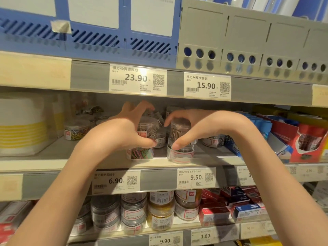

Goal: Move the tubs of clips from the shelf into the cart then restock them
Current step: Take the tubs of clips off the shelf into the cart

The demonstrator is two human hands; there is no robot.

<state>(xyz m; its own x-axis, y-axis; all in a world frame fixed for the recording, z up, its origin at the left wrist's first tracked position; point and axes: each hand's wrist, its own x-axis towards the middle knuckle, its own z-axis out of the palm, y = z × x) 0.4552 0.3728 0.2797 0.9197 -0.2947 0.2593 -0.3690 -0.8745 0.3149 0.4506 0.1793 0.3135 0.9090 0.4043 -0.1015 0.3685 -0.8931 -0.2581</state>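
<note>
Both hands on the shelf (99,162): left hand (124,132) clamps upright clip tub (148,128), right hand (188,126) clamps the neighbouring tub stack (180,139). Each tub sits directly under its palm; lift straight up.

The slatted plastic file boxes (92,29) on top are blue with white panels, beside plain grey ones (248,41) pierced by round holes. A white storage tub (21,125) carries yellow stripes. One clear round tub (140,153) holds pink and green clips (others silver). Cardboard boxes (308,139) are red.
</note>
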